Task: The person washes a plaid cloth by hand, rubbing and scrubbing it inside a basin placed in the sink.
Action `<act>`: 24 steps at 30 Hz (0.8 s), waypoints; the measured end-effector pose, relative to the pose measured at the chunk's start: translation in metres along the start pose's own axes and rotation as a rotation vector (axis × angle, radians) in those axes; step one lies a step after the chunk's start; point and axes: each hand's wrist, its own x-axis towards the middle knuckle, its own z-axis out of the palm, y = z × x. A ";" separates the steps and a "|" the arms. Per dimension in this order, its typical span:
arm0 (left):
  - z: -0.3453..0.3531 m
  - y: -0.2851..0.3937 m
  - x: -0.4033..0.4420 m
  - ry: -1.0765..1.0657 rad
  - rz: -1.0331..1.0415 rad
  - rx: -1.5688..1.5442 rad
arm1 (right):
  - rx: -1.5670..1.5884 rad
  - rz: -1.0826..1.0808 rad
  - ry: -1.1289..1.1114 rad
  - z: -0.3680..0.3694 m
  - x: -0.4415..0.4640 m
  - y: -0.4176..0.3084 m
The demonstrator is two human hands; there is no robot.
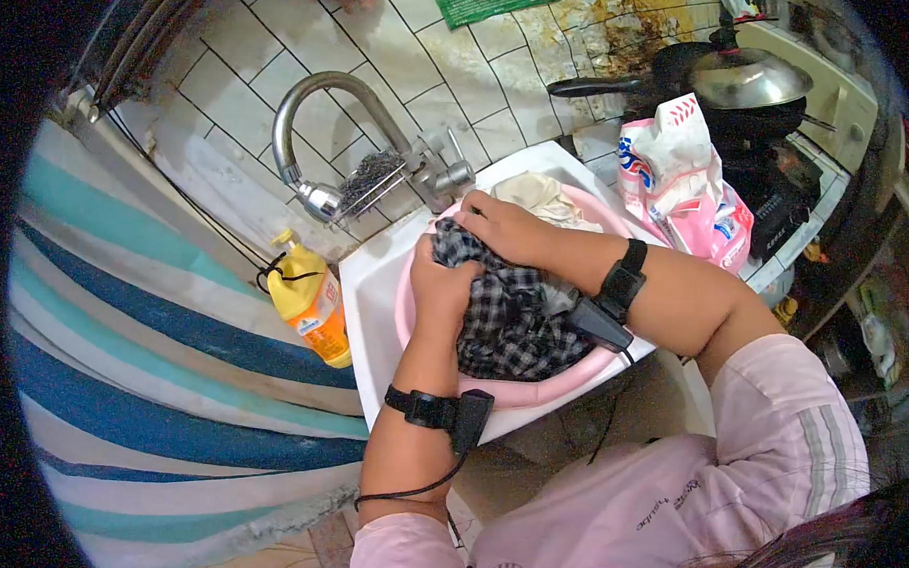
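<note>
Tiled wall (487, 73) behind a white sink (369, 282) containing a pink basin (538, 392). The checked cloth (521, 322) lies bunched in the basin, its upper end gathered between both hands: left hand (442, 281), grip closed on a fold; right hand (498, 228), grip pinching cloth alongside.

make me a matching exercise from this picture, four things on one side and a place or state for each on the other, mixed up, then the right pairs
Things
1. cloth
2. basin
3. bottle
4. lid

Places and states
A. pink, set in the white sink
B. silvery, over a dark pan
C. checked, gripped by the left hand and right hand
D. yellow, beside the sink

Pairs: 1-C, 2-A, 3-D, 4-B
</note>
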 end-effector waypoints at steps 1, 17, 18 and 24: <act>-0.001 0.000 0.001 0.076 -0.096 -0.077 | 0.002 0.000 0.000 0.003 0.002 0.003; 0.005 -0.008 0.001 -0.095 -0.081 -0.479 | -0.266 -0.242 -0.008 0.009 -0.013 -0.028; 0.006 -0.003 -0.002 -0.093 -0.083 -0.480 | -0.266 -0.242 -0.011 0.006 -0.010 -0.027; 0.007 -0.007 -0.003 -0.135 -0.098 -0.677 | -0.226 -0.436 0.093 0.012 -0.029 -0.043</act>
